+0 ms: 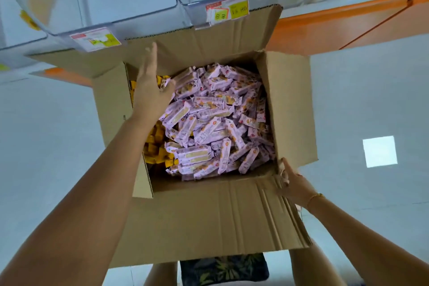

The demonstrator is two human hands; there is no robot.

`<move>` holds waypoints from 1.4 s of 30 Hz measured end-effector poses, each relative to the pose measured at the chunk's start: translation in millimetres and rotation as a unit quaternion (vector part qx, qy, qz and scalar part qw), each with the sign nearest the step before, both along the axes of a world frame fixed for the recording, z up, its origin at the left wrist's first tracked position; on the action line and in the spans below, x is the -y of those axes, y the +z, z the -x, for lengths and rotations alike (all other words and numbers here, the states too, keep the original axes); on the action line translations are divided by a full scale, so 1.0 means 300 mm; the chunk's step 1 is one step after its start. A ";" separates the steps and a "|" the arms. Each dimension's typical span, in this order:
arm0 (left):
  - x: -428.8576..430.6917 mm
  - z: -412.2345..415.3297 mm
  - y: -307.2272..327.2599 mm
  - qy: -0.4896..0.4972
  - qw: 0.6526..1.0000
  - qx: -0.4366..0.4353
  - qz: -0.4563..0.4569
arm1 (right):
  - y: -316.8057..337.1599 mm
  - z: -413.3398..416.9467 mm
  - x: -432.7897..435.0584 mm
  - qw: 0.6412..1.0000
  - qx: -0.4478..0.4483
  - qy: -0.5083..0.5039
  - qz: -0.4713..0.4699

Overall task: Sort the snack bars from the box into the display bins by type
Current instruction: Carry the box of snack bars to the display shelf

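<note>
L hand flat, fingers straight, over bars; R hand grips box corner. Risk: crumpled flap gives, box tips, bars spill.

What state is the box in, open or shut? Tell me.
Open. The cardboard box has its flaps folded outward, and purple snack bars and yellow snack bars lie exposed inside.

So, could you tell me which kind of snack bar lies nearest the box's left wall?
The yellow-wrapped bars: they form a strip along the left wall of the box, partly under the left hand; lilac-wrapped bars fill the rest.
</note>
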State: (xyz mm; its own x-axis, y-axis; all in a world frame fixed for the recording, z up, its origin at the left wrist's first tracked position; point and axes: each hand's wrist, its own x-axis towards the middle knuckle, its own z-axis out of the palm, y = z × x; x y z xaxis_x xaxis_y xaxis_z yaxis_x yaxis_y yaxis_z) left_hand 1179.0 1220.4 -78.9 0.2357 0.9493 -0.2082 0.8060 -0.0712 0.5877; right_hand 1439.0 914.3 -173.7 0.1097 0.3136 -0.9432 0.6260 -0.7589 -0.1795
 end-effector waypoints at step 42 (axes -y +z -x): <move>1.549 0.536 -0.431 0.185 0.769 -0.057 0.609 | -0.099 0.565 -0.146 0.874 -0.010 0.476 -0.101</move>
State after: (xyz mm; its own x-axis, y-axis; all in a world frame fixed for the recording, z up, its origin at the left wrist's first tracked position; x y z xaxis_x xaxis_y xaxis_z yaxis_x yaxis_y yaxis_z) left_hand 1018.3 755.5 -208.1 -0.0890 0.0323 -0.9955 0.6901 0.7227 -0.0383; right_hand 1269.4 957.9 -203.3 -0.3070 0.4145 -0.8567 0.9515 0.1516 -0.2676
